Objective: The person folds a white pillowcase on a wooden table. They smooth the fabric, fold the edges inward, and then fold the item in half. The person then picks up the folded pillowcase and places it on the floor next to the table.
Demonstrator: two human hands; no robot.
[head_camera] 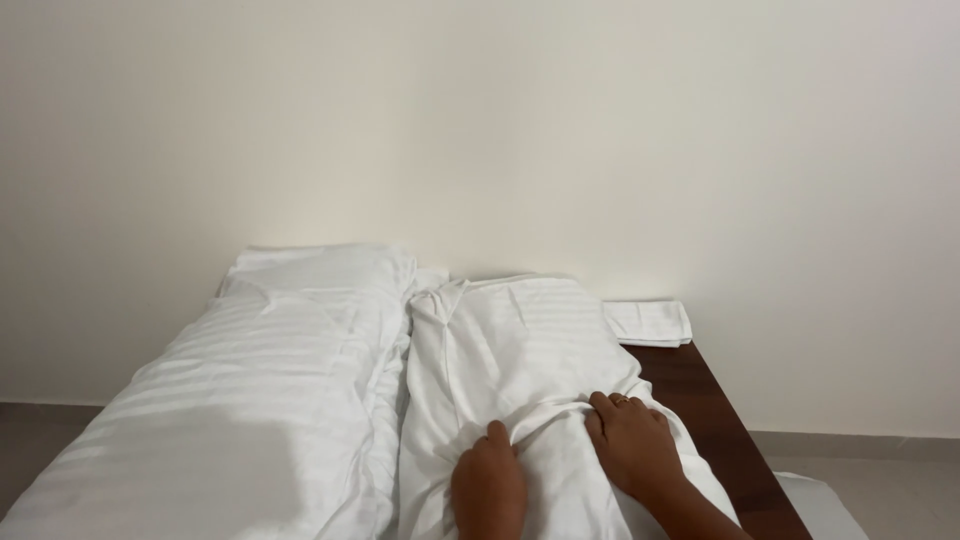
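Gripping the white sheet [520, 370], both hands [490, 485] near the bed's right edge.

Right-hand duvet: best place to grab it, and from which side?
Grab the bunched ridge of the duvet at its near end, coming from the near side, fingers over the top. The cloth is already gathered into folds there, between the left hand and right hand. Farther up it lies flat and smooth, probably harder to pinch.
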